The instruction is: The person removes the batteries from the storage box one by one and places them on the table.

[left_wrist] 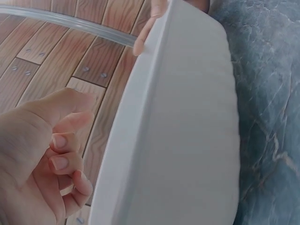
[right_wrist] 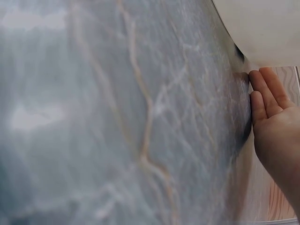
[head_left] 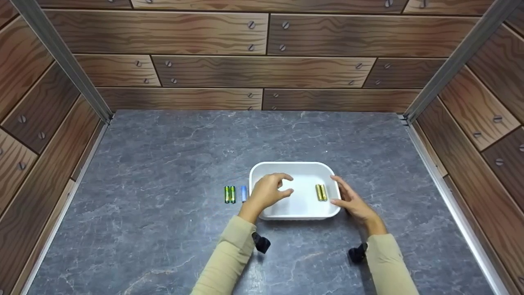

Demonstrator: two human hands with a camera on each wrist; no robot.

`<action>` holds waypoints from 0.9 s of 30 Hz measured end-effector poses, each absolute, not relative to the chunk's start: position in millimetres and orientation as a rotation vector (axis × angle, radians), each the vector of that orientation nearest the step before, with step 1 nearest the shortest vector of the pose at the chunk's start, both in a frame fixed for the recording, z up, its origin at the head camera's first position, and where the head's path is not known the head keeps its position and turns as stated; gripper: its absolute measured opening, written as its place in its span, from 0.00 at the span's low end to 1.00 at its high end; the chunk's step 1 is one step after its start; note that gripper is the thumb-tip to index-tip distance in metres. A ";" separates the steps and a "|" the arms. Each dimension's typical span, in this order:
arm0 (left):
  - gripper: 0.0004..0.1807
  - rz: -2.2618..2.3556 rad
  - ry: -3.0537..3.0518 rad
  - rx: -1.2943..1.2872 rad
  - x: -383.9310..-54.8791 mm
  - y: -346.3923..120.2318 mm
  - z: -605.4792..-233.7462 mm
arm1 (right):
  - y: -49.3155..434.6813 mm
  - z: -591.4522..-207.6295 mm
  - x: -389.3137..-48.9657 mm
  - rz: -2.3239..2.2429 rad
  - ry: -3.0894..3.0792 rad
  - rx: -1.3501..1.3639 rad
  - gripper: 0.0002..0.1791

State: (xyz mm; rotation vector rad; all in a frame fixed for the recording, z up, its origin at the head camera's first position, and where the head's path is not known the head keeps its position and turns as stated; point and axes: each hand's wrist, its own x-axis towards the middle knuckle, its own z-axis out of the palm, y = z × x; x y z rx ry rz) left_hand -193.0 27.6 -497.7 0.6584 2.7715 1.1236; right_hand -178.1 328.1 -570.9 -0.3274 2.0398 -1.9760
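Note:
A white rectangular plastic tray (head_left: 301,211) stands on the table, with two gold batteries (head_left: 321,192) side by side towards its right end. My left hand (head_left: 268,190) is over the tray's left part, fingers loosely bent and thumb apart, with nothing between them. In the left wrist view this hand (left_wrist: 49,154) is beside the tray's rim. At the right end, my right hand (head_left: 356,205) holds the tray's edge, thumb and index finger over the rim. Other fingers (right_wrist: 265,93) lie along the outer wall in the right wrist view.
Left of the tray lie two green batteries (head_left: 230,194) side by side and a blue battery (head_left: 244,194) close to the tray's wall. Wood-patterned panels (head_left: 262,71) stand behind the grey marbled table (head_left: 155,184) and at both sides, with metal posts at the back corners.

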 end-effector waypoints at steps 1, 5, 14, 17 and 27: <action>0.17 1.112 2.772 0.660 -193.4 29.7 -498.8 | 328.1 -571.1 -178.0 -1.985 2.035 -0.328 0.45; 0.17 1.084 2.757 0.663 -194.7 37.9 -501.7 | 328.0 -571.0 -177.6 -2.002 2.026 -0.316 0.45; 0.18 0.992 2.752 0.670 -197.6 60.1 -505.2 | 327.5 -570.3 -178.1 -1.993 2.043 -0.281 0.45; 0.18 0.952 2.760 0.675 -198.5 69.2 -507.7 | 327.3 -570.3 -178.7 -1.977 2.052 -0.287 0.45; 0.22 0.888 2.780 0.626 -202.7 94.6 -513.9 | 327.9 -572.2 -179.1 -1.995 2.014 -0.386 0.42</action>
